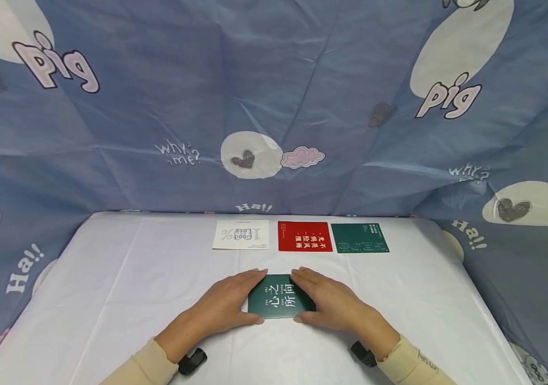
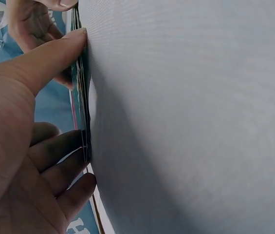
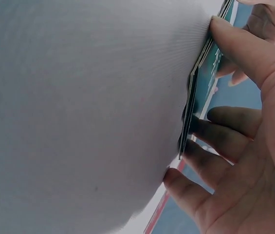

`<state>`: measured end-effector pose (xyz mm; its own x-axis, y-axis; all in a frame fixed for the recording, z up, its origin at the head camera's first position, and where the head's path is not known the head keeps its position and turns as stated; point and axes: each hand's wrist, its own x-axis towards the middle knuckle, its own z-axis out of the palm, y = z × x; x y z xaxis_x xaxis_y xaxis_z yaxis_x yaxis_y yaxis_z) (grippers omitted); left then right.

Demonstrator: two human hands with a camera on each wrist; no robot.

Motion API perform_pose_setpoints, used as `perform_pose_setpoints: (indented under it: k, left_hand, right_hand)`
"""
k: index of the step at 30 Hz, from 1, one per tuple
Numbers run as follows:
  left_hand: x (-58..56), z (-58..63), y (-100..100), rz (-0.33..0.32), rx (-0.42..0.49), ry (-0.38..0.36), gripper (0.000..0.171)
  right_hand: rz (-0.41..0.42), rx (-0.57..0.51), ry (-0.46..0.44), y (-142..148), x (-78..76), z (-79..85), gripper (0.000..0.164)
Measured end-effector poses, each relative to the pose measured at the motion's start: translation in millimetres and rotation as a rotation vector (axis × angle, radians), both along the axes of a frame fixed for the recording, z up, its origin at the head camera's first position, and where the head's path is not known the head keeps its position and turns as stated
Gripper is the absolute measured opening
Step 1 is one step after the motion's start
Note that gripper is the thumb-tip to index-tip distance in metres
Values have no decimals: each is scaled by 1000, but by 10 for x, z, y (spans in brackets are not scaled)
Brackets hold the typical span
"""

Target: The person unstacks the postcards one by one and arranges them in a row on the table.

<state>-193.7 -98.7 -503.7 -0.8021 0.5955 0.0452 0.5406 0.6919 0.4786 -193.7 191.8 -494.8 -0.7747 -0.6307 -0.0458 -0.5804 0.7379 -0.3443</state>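
Okay, holding a green-topped card stack (image 1: 274,307) between left hand (image 1: 225,302) and right hand (image 1: 335,305), low and central over the white table (image 1: 124,294). Bracketed from both sides, with left edge toward left palm and right edge toward right palm. Pinching the stack with left hand, thumb at near edge, other fingers round the far-left corner. Pinching it with right hand too, thumb at near edge, other fingers over the far-right corner, covering part of the top. Not pressed together; apart, with white characters on green showing between. Made of several thin layers, seen edge-on in both wrist views, slightly uneven. Cannot tell whether fully flat on the table or slightly raised.

Beyond the hands, in a row near the table's far edge, left to right: white card (image 1: 241,235), red card (image 1: 302,237), dark green card (image 1: 360,238). Wearing beige sleeves (image 1: 146,366), plus black straps (image 1: 193,362) at the wrists. Behind, blue printed cloth (image 1: 274,80).
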Motion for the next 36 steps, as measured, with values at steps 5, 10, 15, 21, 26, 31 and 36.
perform_pose_setpoints:
  k: [5, 10, 15, 21, 26, 31, 36]
  left_hand:
    - [11, 5, 2, -4, 9, 1, 95]
    - [20, 15, 6, -4, 6, 2, 94]
    - [25, 34, 14, -8, 9, 1, 93]
    - [24, 49, 14, -16, 10, 13, 94]
    - [15, 61, 10, -21, 10, 24, 94]
    - [-1, 91, 14, -18, 8, 41, 95]
    - [-17, 143, 36, -10, 3, 62, 94]
  right_hand:
    - [5, -11, 6, 20, -4, -16, 85]
    - [10, -20, 10, 37, -3, -21, 85]
    - [13, -29, 11, 45, 2, -13, 85]
    - [6, -35, 7, 51, 11, -14, 85]
    - [6, -45, 23, 61, 13, 2, 86]
    - [4, -54, 52, 75, 15, 68, 87]
    - [0, -45, 88, 86, 6, 136, 90]
